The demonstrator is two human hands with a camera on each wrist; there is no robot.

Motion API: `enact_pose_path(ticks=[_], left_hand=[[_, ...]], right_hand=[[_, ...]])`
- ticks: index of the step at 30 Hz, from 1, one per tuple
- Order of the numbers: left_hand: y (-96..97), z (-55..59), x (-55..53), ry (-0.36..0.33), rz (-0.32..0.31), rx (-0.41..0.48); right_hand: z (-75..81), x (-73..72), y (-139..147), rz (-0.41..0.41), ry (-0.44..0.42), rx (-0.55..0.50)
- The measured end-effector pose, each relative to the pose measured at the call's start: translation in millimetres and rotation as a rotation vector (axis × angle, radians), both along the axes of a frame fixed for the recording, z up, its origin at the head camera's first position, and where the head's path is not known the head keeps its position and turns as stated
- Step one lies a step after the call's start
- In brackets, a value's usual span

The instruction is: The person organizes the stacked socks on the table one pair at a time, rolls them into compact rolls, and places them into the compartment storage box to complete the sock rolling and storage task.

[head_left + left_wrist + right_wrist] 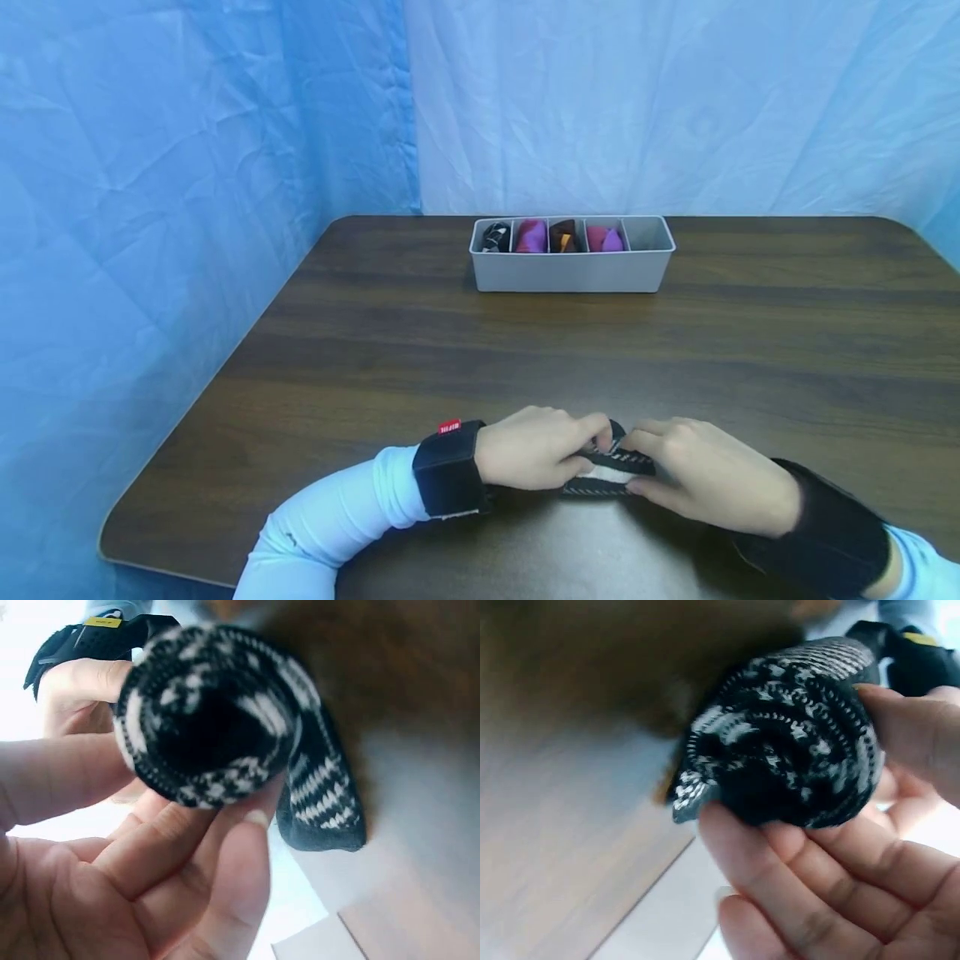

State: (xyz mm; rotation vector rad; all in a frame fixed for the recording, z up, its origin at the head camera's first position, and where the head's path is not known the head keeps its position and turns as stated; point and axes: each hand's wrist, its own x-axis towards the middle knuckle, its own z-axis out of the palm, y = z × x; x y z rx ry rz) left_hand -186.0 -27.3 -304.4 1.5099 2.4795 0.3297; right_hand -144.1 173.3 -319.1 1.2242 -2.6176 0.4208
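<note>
A black-and-white patterned knit sock (609,476), partly rolled up, lies between both hands near the front of the table. My left hand (534,450) pinches its left end with thumb and fingers. At its right end, my right hand (701,473) grips the roll in the same way. In the left wrist view the sock (315,784) shows a round, hollow spiral end, with a flat striped tail hanging beside it. The right wrist view has the other end of the sock (810,742), tightly coiled, with fingertips (731,832) against its lower edge.
A grey divided box (567,273) stands at the table's back edge. Several of its compartments hold folded cloth pieces, among them a black one (496,237), a purple one (532,237) and a brown one (562,236). Blue sheeting (225,125) hangs behind and left of the dark wooden table (420,342).
</note>
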Motion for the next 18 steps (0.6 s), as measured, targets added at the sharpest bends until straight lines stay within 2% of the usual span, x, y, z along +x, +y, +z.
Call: enact_pose_path(ticks=[3,5,8,11,14,15,18], left_hand=[[0.0,-1.0,-0.7,-0.054,0.021,-0.001],[1.1,-1.9,-0.8,-0.031,0.038,0.012],[2.4,-4.7,0.5,0.083,0.051,0.068],[2.7,-6.6,4.2,0.266,0.035,0.120],[1.9,-5.7,8.6,0.391,0.023,0.116],[1.7,-5.0,9.9,0.420,0.021,0.096],[1.7,-3.8,12.5,0.447,0.029,0.030]], right_hand=[[-0.3,1.2,0,0.011,-0.102,-0.019],[-0.5,1.3,0,0.007,-0.144,-0.028],[-1.7,0.3,0,-0.003,-0.136,-0.033],[-2.9,-0.8,0,-0.010,-0.098,-0.025],[-3.3,-1.5,-1,-0.027,-0.063,-0.015],[-3.4,-1.9,-1,-0.035,-0.057,-0.009],[-4.3,-3.2,-2,-0.063,-0.020,0.012]])
